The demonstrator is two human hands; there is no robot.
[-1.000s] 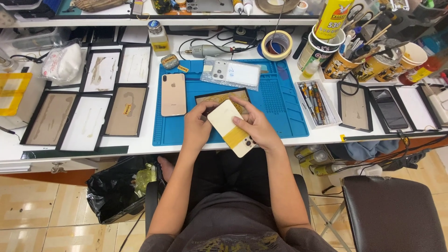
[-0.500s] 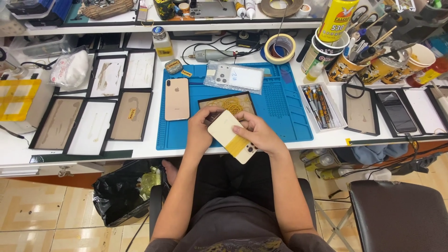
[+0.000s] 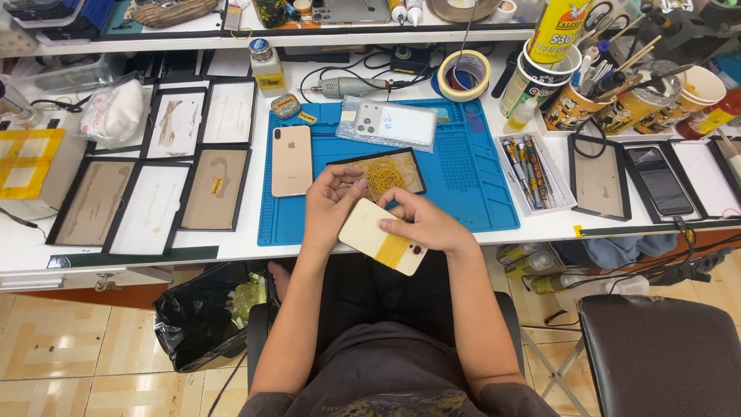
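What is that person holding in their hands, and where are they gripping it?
A cream-coloured phone wrapped in yellow rubber bands. The left hand holds its upper left end; the right hand holds the upper right edge.

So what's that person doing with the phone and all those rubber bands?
A person sits at a white workbench and holds a cream-coloured phone face down in both hands, over the bench's front edge. Yellow rubber bands are wrapped around its middle. The left hand grips one end and the right hand the other. Just behind, a small tray of rubber bands sits on a blue mat beside a gold phone.
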